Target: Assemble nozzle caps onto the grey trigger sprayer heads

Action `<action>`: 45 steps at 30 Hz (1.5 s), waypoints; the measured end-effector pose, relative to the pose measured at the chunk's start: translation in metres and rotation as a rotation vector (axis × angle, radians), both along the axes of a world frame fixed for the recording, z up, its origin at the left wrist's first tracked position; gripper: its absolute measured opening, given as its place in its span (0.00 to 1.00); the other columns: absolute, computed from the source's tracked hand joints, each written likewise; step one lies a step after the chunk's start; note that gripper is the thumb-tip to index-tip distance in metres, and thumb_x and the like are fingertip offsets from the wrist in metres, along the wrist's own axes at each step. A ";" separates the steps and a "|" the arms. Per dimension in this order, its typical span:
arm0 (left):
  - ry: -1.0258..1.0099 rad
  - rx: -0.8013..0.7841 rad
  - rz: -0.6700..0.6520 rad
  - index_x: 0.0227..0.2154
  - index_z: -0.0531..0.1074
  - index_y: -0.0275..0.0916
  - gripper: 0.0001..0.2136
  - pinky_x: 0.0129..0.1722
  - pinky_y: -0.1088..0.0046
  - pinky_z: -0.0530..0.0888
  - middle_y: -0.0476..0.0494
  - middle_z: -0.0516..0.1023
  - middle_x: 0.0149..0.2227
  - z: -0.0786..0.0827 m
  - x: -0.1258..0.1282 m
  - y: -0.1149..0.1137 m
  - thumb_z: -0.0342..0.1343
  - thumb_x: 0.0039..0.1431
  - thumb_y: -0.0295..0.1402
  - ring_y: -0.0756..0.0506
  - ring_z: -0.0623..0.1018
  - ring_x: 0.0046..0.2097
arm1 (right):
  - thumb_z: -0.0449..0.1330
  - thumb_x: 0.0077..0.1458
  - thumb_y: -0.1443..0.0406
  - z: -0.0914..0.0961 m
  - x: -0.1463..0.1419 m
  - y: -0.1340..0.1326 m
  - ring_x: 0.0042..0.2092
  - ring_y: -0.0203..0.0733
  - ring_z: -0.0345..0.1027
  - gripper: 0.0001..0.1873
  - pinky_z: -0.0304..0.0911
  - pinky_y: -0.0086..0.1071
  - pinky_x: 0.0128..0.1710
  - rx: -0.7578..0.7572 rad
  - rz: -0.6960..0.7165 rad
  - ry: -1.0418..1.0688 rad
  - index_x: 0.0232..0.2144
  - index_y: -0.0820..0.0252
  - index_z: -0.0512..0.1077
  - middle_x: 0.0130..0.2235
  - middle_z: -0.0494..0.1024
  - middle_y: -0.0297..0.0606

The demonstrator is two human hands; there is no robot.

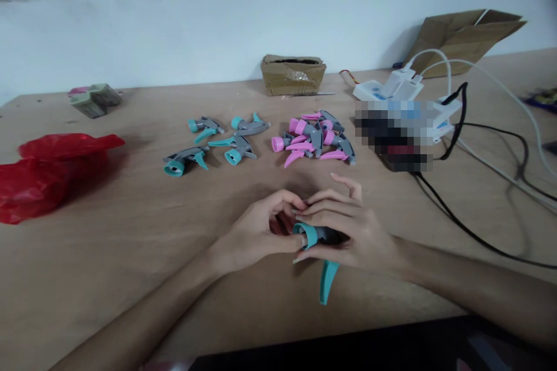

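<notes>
A grey spray bottle trigger head with a teal collar and teal lever (329,283) is held above the near part of the table. My right hand (354,232) wraps around its grey body, which is mostly hidden by the fingers. The thumb of my left hand (261,229) presses at the open teal collar, its other fingers curled behind. Beyond my hands lie several teal-and-grey trigger heads (243,142), loosely spread. Beside them, to the right, is a heap of pink-and-grey trigger heads (311,138).
A red plastic bag (56,171) lies at the left, with a small worn block (96,99) behind it. By the wall stand a small cardboard box (293,76) and a larger carton (461,40). A power strip (369,91) with chargers and cables (478,237) occupies the right side.
</notes>
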State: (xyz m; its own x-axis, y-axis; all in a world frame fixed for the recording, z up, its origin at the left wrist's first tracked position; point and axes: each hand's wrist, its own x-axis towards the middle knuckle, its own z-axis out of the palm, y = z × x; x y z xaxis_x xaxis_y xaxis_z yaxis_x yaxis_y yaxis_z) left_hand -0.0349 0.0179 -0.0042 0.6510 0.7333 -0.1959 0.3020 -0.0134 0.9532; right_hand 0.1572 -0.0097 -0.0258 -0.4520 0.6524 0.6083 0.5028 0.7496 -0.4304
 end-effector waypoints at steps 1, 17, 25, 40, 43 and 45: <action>-0.006 0.002 -0.003 0.41 0.64 0.39 0.17 0.32 0.75 0.66 0.50 0.69 0.35 0.001 0.001 -0.001 0.59 0.47 0.30 0.50 0.69 0.34 | 0.65 0.42 0.52 0.000 0.000 0.000 0.41 0.39 0.71 0.18 0.39 0.45 0.57 0.007 0.004 -0.003 0.33 0.56 0.71 0.33 0.79 0.30; -0.004 0.046 -0.017 0.42 0.58 0.42 0.14 0.31 0.75 0.68 0.51 0.67 0.34 -0.001 0.004 -0.016 0.53 0.52 0.27 0.50 0.68 0.34 | 0.61 0.49 0.55 0.000 -0.001 -0.001 0.42 0.39 0.70 0.13 0.37 0.46 0.58 0.011 0.032 -0.008 0.33 0.57 0.71 0.35 0.80 0.30; 0.128 0.273 0.012 0.41 0.57 0.41 0.16 0.30 0.75 0.69 0.51 0.69 0.34 0.006 0.009 -0.022 0.51 0.49 0.25 0.50 0.70 0.32 | 0.59 0.52 0.56 0.001 0.000 -0.001 0.42 0.38 0.70 0.11 0.32 0.44 0.60 0.000 0.043 -0.025 0.34 0.55 0.72 0.35 0.80 0.29; 0.286 0.466 0.304 0.38 0.62 0.41 0.12 0.27 0.77 0.68 0.50 0.72 0.33 0.002 0.013 -0.027 0.55 0.50 0.28 0.50 0.72 0.31 | 0.61 0.49 0.64 0.003 -0.003 0.000 0.41 0.40 0.72 0.06 0.39 0.47 0.57 0.025 -0.180 -0.081 0.32 0.55 0.69 0.35 0.79 0.31; 0.425 0.570 0.366 0.32 0.66 0.40 0.06 0.28 0.75 0.68 0.50 0.71 0.31 -0.001 0.015 -0.026 0.55 0.49 0.29 0.48 0.72 0.33 | 0.60 0.48 0.66 0.003 -0.004 0.000 0.40 0.40 0.72 0.05 0.38 0.46 0.57 0.019 -0.218 -0.095 0.32 0.55 0.69 0.34 0.79 0.30; 0.468 0.618 0.335 0.28 0.69 0.40 0.02 0.29 0.74 0.67 0.50 0.71 0.29 -0.001 0.016 -0.026 0.54 0.50 0.29 0.48 0.72 0.33 | 0.60 0.48 0.66 0.002 -0.005 0.000 0.40 0.40 0.72 0.06 0.38 0.46 0.57 0.010 -0.232 -0.104 0.32 0.56 0.69 0.33 0.79 0.30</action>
